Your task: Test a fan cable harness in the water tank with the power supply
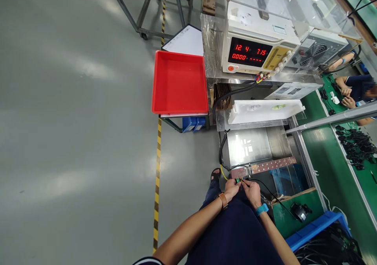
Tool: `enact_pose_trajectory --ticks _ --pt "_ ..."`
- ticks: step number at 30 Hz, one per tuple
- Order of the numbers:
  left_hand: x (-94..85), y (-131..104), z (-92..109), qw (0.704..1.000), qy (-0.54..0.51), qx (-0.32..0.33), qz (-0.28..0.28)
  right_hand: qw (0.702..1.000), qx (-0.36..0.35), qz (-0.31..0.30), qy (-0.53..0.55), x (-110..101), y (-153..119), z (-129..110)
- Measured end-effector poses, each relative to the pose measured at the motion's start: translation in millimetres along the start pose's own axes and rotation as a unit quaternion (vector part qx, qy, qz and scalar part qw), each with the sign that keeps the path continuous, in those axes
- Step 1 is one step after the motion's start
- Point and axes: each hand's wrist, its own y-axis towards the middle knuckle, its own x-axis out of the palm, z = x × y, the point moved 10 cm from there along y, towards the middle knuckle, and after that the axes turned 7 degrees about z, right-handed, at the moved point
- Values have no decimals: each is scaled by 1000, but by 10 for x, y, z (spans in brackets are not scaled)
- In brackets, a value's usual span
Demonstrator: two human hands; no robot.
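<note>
My left hand [231, 188], with a brown watch strap at the wrist, pinches a small green connector [238, 181]. Close beside it, my right hand [251, 191], wearing a blue wristband, has its fingers closed on thin wire ends at the connector. A black cable [272, 194] runs from there to a round black device [301, 211] on a green surface. Just beyond my fingers lies a copper-coloured perforated strip [272, 165]. A yellow wire [223, 173] and a black cable bundle [223, 147] reach this spot from the left. The fine contact between wires and connector is too small to tell.
A white test instrument [250, 52] with red digits stands on the shelf ahead. Left of it is a red tray [180, 83]. A blue bin [316, 230] of black cables sits at lower right. A metal post crosses the right side; another person's hands [347, 96] are beyond.
</note>
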Motion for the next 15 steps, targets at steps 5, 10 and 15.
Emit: enact_pose_trajectory --ticks 5,10,15 --pt "27 27 -51 1000 -1 -5 -5 1000 -7 5 -17 10 2 -5" --pt "33 29 -55 1000 -13 -5 -8 999 -15 2 -51 13 -5 -31" --pt "35 26 -56 999 -32 -11 -10 997 -30 5 -72 11 -13 -60"
